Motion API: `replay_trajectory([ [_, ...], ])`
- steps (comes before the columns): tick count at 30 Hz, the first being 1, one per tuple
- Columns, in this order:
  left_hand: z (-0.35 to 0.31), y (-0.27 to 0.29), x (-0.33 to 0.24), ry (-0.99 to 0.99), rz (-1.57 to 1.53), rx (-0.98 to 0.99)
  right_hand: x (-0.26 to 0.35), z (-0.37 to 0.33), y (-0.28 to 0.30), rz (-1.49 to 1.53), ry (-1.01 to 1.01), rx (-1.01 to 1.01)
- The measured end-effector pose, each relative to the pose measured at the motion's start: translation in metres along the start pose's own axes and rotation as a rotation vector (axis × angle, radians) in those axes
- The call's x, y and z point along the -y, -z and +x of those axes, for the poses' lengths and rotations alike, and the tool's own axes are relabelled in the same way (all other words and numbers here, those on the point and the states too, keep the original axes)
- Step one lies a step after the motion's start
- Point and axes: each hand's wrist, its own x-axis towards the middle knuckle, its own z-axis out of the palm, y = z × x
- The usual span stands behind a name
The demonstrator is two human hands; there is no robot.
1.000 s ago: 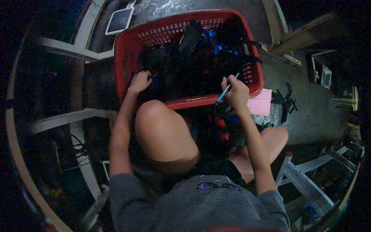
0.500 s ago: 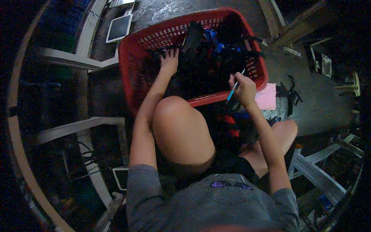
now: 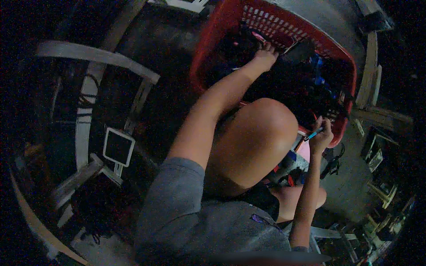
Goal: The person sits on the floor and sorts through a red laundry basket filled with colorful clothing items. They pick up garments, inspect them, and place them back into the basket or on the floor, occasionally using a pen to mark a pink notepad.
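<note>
A large red plastic basket (image 3: 353,77) with slotted walls stands before my knees, full of dark items that are hard to tell apart. My left hand (image 3: 266,57) reaches over it, its fingers stretched onto the dark items near a small pink-edged piece (image 3: 257,36). Nothing shows in its grasp. At the basket's near right corner, my right hand (image 3: 326,136) is closed around a slim light-blue pen (image 3: 314,134). A blue item (image 3: 318,68) lies among the dark ones. Below the pen is a sheet of pink paper (image 3: 304,151), partly hidden by my hand and knee.
Dark straps (image 3: 333,165) lie on the floor right of my right hand. On the left are a pale frame (image 3: 95,55) and a white-rimmed dark panel (image 3: 119,147). A wooden post (image 3: 369,75) stands beyond the basket's right side.
The view has swung, so the basket sits farther right and tilted. My left hand has moved along the dark items with its fingers less spread. My right hand still holds the pen.
</note>
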Motion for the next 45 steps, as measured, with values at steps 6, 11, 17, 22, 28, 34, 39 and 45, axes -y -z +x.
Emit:
replay_trajectory([
  [6, 0.078, 0.047, -0.017, 0.003, -0.01, 0.029, -0.024, 0.083, 0.011, -0.011, 0.025, 0.012],
  [11, 0.131, 0.068, 0.017, 0.033, -0.062, 0.095, -0.012, 0.145, -0.015, -0.206, -0.041, 0.092],
  [17, 0.139, 0.071, 0.037, 0.014, -0.068, 0.098, 0.008, 0.157, -0.024, -0.065, -0.008, 0.072],
  [22, 0.139, 0.069, 0.037, 0.031, -0.096, 0.107, 0.003, 0.156, -0.031, -0.037, 0.01, 0.054],
  [28, 0.125, 0.065, 0.028, 0.024, 0.015, 0.014, 0.009, 0.155, -0.031, -0.013, 0.014, 0.034],
  [34, 0.121, 0.068, 0.032, -0.008, -0.015, -0.004, 0.017, 0.154, -0.027, -0.007, 0.006, 0.041],
  [39, 0.121, 0.066, 0.034, -0.002, 0.043, -0.061, 0.014, 0.155, -0.029, -0.016, 0.063, 0.015],
  [45, 0.114, 0.092, 0.025, -0.015, -0.001, 0.291, 0.017, 0.154, -0.027, -0.06, 0.049, 0.041],
])
